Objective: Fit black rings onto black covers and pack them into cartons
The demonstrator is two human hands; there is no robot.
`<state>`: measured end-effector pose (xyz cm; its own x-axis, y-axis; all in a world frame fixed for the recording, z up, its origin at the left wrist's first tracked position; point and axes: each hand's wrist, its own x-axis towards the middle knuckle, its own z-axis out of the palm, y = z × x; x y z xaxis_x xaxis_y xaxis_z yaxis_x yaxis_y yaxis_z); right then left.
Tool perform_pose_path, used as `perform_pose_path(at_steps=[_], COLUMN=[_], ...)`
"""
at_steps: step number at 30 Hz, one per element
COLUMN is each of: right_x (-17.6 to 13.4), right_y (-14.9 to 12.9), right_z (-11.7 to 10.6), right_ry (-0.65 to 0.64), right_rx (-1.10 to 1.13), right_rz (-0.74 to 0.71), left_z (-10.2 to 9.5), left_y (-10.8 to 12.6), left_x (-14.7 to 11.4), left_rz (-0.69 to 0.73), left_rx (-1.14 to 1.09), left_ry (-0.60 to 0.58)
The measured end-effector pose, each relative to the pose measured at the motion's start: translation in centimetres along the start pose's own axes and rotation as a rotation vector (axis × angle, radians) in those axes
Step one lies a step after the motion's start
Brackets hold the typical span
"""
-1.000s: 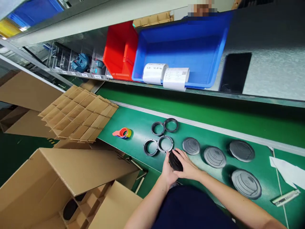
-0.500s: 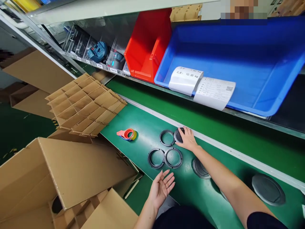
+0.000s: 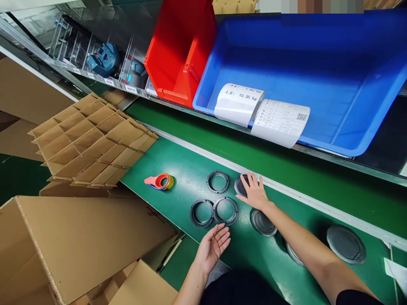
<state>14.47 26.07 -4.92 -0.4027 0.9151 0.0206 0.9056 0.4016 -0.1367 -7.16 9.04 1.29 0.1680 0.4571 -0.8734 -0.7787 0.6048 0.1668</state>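
Observation:
My right hand (image 3: 254,192) lies with its fingers spread over a round black disc (image 3: 241,185) near the white strip; the hand hides part of the disc. Palm up, my left hand (image 3: 213,248) hovers at the front edge, fingers stretched and nothing in it. Just beyond it sit two black rings, a left ring (image 3: 191,213) and a right ring (image 3: 235,213), touching or nearly so. Another black ring (image 3: 208,186) stands apart behind them. Beneath my right forearm is a ribbed black disc (image 3: 262,222), and a larger-looking dark disc (image 3: 346,244) rests further right.
On the green table (image 3: 182,163) is a red, yellow and blue ringed piece (image 3: 168,182). Cardboard dividers (image 3: 95,140) and an open carton (image 3: 95,237) stand left. Above, the shelf holds a red bin (image 3: 178,91) and a blue tub (image 3: 286,72) with paper labels.
My right hand's fingers have spread over the black disc. A gap now shows between that disc and the back ring. The view has shifted slightly; my left hand looks much the same.

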Motion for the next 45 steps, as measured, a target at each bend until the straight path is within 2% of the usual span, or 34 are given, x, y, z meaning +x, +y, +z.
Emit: perform_pose_path(at_steps=[3, 5, 8, 11, 14, 15, 17, 19, 20, 24, 27, 29, 32, 33, 35, 37, 39, 42, 45], right_x=[1.0, 1.8, 2.5, 2.1, -0.4, -1.7, -4.5, -6.9, -7.8, -9.5, -10.6, -11.6, -13.6, -14.3, -16.0, -17.8, -19.6, -21.4, -21.9], right_y=[-1.0, -1.8, -2.2, -0.3, 3.6, 4.9, 6.6, 6.9, 6.6, 5.0, 4.6, 4.3, 3.0, 2.3, 0.8, -0.4, -1.4, -2.2, -2.5], right_z=[-1.8, -1.8, -0.4, 0.3, -1.1, -1.7, -2.6, -2.7, -2.6, -3.2, -5.8, -8.0, -10.9, -11.7, -12.7, -13.2, -13.3, -13.1, -13.1], right_ry=[0.152, 0.196, 0.107, 0.039, 0.050, -0.010, -0.238, -0.449, -0.501, -0.514, -0.487, -0.500, -0.533, -0.482, -0.214, 0.120, 0.306, 0.312, 0.267], right_rx=[0.048, 0.083, 0.114, 0.148, 0.165, 0.155, 0.138, 0.151, 0.174, 0.336, 0.488, 0.662, 1.011, 1.091, 1.106, 0.985, 0.834, 0.699, 0.691], right_rz=[0.034, 0.051, 0.030, 0.037, 0.283, 0.384, 0.478, 0.439, 0.408, 0.335, 0.236, 0.101, -0.094, -0.103, -0.024, 0.048, 0.047, -0.030, -0.061], left_z=[0.0, 0.0, 0.0, 0.0, -0.1, -0.1, 0.0, 0.3, 0.6, 2.0, 3.6, 4.9, 7.1, 7.7, 8.6, 9.2, 9.4, 9.4, 9.6], left_y=[-0.1, -0.2, -0.1, 0.1, -0.1, -0.3, -0.9, -1.9, -2.5, -4.5, -5.7, -6.4, -7.5, -7.9, -8.6, -9.2, -9.7, -10.4, -11.2], left_x=[0.2, 0.2, 0.2, 0.1, 0.2, 0.3, 0.5, 0.7, 0.7, 0.8, 0.3, -0.4, -2.2, -2.9, -4.3, -5.5, -6.3, -6.8, -7.2], left_rz=[0.008, 0.008, 0.006, 0.039, 0.051, 0.045, 0.024, 0.003, -0.007, 0.019, 0.081, 0.008, -0.218, -0.247, -0.199, -0.080, 0.023, 0.121, 0.143], left_rx=[0.016, 0.029, 0.032, 0.031, 0.070, 0.089, 0.130, 0.173, 0.200, 0.343, 0.410, 0.379, 0.273, 0.237, 0.167, 0.111, 0.079, 0.064, 0.073], left_ry=[0.013, 0.038, 0.060, 0.066, 0.075, 0.074, 0.071, 0.068, 0.063, 0.010, 0.004, -0.110, -0.408, -0.475, -0.541, -0.551, -0.550, -0.561, -0.567])
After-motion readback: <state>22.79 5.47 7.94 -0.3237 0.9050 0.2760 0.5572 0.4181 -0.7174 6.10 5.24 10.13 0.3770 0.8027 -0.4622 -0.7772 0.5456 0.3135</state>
